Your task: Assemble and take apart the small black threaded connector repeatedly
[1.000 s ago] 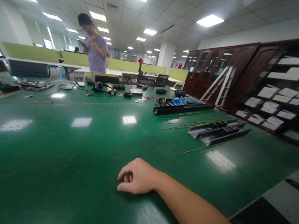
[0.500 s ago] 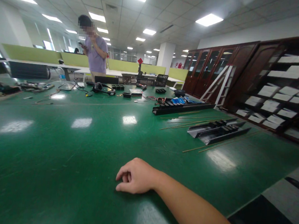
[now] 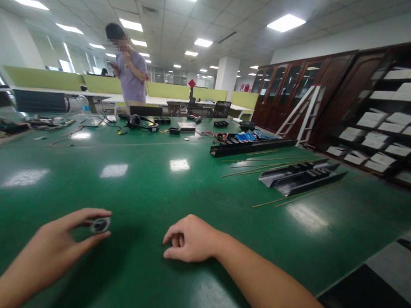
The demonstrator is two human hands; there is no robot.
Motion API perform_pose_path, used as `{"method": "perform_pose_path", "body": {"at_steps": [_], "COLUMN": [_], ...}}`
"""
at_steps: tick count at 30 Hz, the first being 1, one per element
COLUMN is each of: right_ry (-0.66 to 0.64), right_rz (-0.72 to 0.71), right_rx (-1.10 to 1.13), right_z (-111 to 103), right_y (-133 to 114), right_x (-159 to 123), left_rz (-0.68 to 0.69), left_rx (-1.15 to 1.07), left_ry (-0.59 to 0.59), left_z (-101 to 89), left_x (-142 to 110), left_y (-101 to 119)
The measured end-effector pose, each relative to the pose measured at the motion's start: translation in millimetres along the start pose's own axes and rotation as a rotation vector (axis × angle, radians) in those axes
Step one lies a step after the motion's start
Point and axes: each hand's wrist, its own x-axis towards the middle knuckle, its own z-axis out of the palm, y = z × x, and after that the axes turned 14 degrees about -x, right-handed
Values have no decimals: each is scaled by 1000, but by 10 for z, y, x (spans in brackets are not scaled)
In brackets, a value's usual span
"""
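Note:
My right hand (image 3: 190, 239) rests on the green table (image 3: 152, 178) near its front edge, fingers curled in a loose fist with nothing seen in them. My left hand (image 3: 60, 244) is low at the left, above the table, pinching a small round dark and silver part (image 3: 100, 225) between thumb and forefinger. The two hands are about a hand's width apart.
Black long trays (image 3: 300, 175) and thin wooden sticks (image 3: 262, 171) lie at the right. Headphones (image 3: 139, 121), cables and small black parts clutter the far edge. A person in a purple shirt (image 3: 129, 74) stands behind the table. Dark cabinets and a white ladder (image 3: 300, 114) line the right wall.
My left hand has come into view from the lower left with the small round part pinched in it. My right hand has stayed in place.

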Motion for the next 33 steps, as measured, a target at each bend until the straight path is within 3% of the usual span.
{"method": "perform_pose_path", "body": {"at_steps": [2, 5, 8, 15, 33], "right_ry": [18, 30, 42, 12, -4], "right_rz": [25, 47, 50, 76, 77], "right_rx": [16, 28, 27, 52, 57], "right_z": [2, 17, 33, 25, 23], "right_y": [41, 90, 107, 88, 63], "right_x": [9, 24, 33, 46, 49], "left_rz": [50, 83, 108, 141, 228], "left_rx": [-60, -182, -307, -344, -306], "left_ry": [-149, -252, -308, -274, -286], "left_z": [322, 776, 1011, 991, 985], "left_x": [123, 156, 60, -24, -70], "left_y": [139, 321, 358, 244, 221]}}
